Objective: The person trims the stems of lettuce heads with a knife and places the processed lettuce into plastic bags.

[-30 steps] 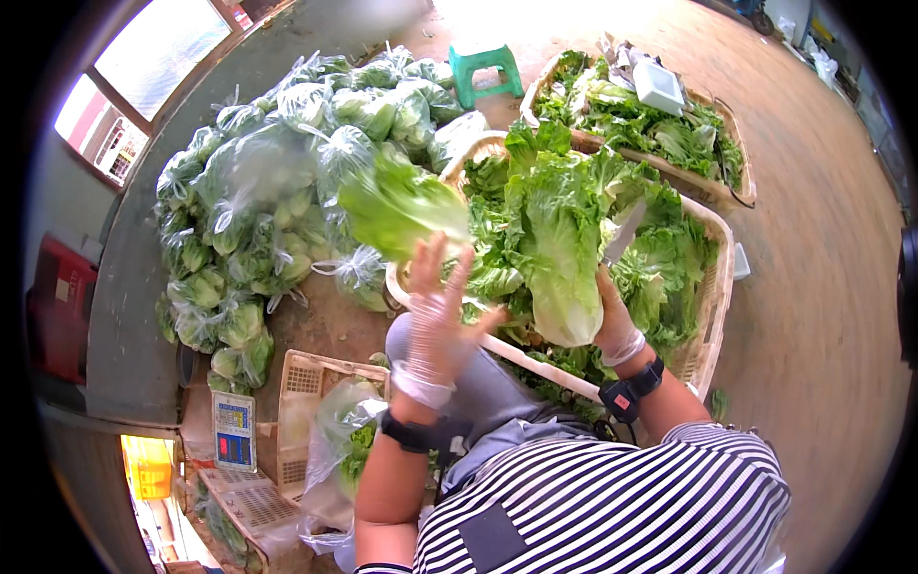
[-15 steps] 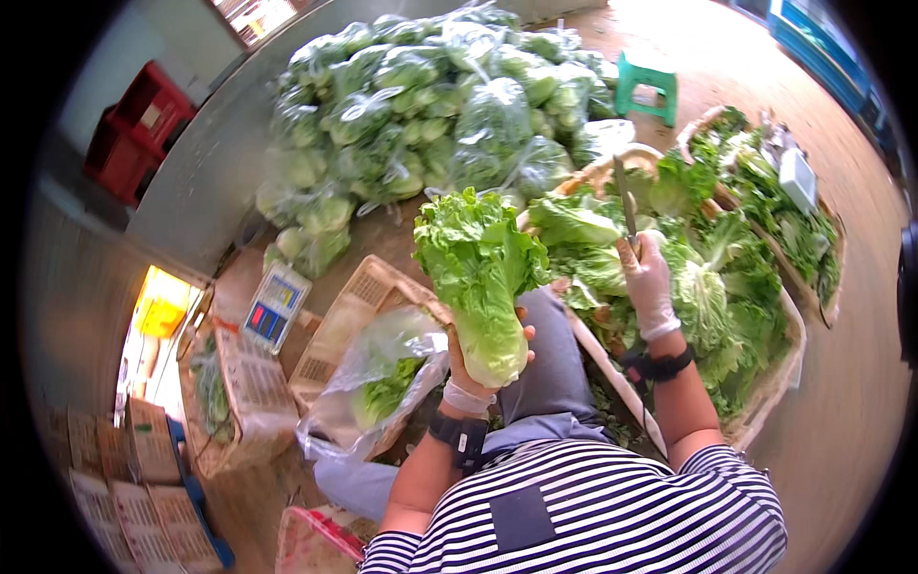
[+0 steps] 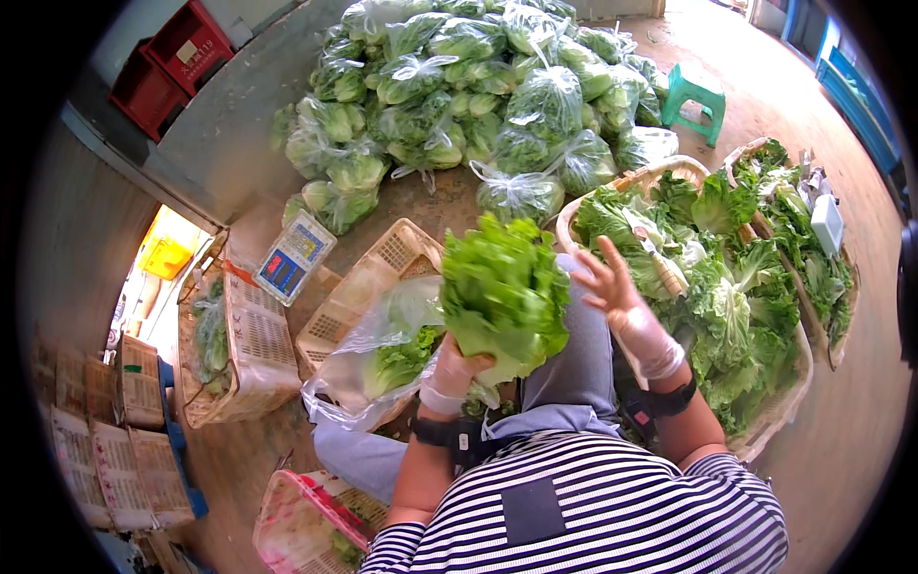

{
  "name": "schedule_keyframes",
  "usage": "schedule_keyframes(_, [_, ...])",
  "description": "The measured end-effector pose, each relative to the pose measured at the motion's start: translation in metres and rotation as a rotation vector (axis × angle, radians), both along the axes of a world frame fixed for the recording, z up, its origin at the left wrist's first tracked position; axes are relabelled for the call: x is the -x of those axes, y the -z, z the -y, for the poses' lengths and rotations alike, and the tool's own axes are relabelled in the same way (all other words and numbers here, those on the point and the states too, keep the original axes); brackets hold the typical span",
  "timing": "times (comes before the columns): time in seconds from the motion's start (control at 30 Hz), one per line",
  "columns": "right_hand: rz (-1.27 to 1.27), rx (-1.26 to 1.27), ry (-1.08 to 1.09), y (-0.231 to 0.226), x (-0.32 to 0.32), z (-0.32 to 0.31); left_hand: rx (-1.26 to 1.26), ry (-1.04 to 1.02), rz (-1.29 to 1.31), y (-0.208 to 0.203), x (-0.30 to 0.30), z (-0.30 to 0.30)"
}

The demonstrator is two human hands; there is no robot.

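Knife [image 3: 660, 262] now lies on loose greens [image 3: 729, 320], freeing the right hand [image 3: 626, 311], spread wide; left hand [image 3: 459, 368] holds lettuce [image 3: 507, 297].

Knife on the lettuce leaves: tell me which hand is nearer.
Right. The right hand is open just left of the knife, not touching it; the left hand is farther left, holding a lettuce head.

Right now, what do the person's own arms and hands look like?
The left hand and right hand wear thin, clear gloves; black wrist straps carry dark boxes, the left marked white, the right reddish. The short sleeves have dark and white stripes.
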State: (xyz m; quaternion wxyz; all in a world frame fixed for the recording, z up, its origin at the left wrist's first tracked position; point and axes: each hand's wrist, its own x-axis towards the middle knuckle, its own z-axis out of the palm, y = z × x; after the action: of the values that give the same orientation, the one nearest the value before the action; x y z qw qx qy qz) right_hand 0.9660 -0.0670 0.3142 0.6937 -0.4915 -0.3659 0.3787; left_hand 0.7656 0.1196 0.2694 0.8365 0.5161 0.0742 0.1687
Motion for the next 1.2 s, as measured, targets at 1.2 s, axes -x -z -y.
schedule_keyframes(1.2, [1.884, 0.739, -0.519, 0.202, 0.197, -0.337, 0.322, -0.4, 0.259, 0.012, 0.237, -0.105])
